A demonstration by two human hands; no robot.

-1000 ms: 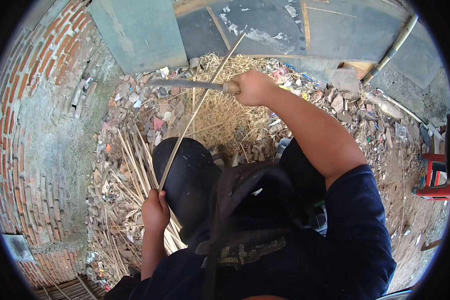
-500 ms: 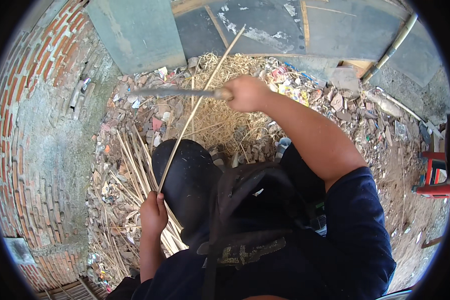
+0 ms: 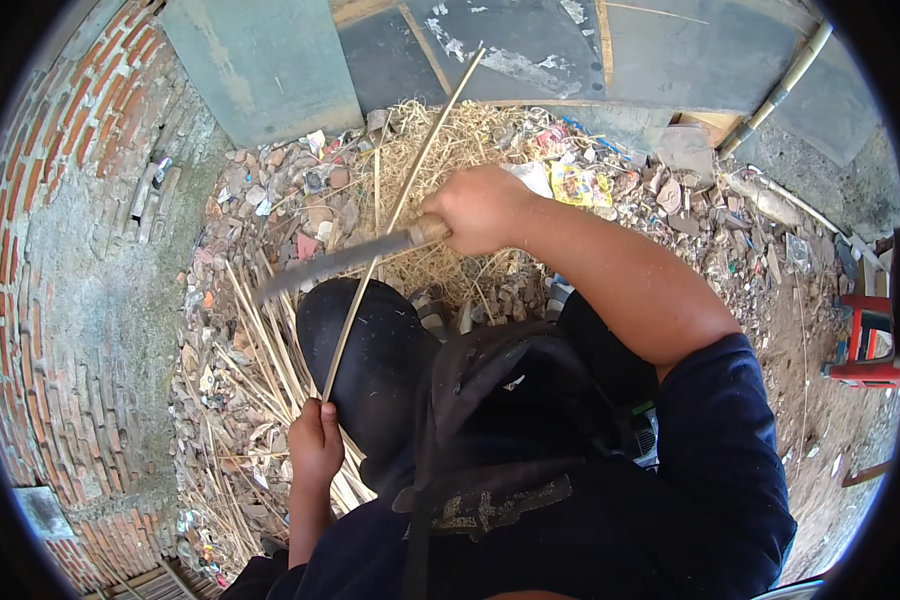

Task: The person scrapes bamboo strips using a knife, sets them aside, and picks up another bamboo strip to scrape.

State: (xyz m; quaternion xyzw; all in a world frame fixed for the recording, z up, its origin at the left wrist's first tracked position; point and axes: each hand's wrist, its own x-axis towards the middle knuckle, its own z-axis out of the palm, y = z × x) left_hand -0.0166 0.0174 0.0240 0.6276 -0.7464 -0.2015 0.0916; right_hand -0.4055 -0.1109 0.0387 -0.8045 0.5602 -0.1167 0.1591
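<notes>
My left hand (image 3: 316, 440) is closed round the lower end of a long, thin bamboo strip (image 3: 350, 322). The strip slants up and away past my left knee, its far end in front of the grey boards. My right hand (image 3: 478, 210) grips the wooden handle of a machete (image 3: 340, 260). Its dull grey blade points left and crosses the strip about midway, slightly blurred; I cannot tell whether it bites into the strip. Beside my left leg lies a bundle of similar strips (image 3: 270, 335).
A heap of pale shavings (image 3: 430, 150) lies on rubble beyond my knees. On the left rises a worn brick wall (image 3: 80, 300); grey boards (image 3: 510, 60) stand at the far side. A red plastic stool (image 3: 865, 340) is at the right, a bamboo pole (image 3: 780, 90) at the far right.
The machete has come nearer along the strip, and its tip has swung down toward me. My right hand moved slightly nearer; my left hand shifted a little right and down, still holding the strip.
</notes>
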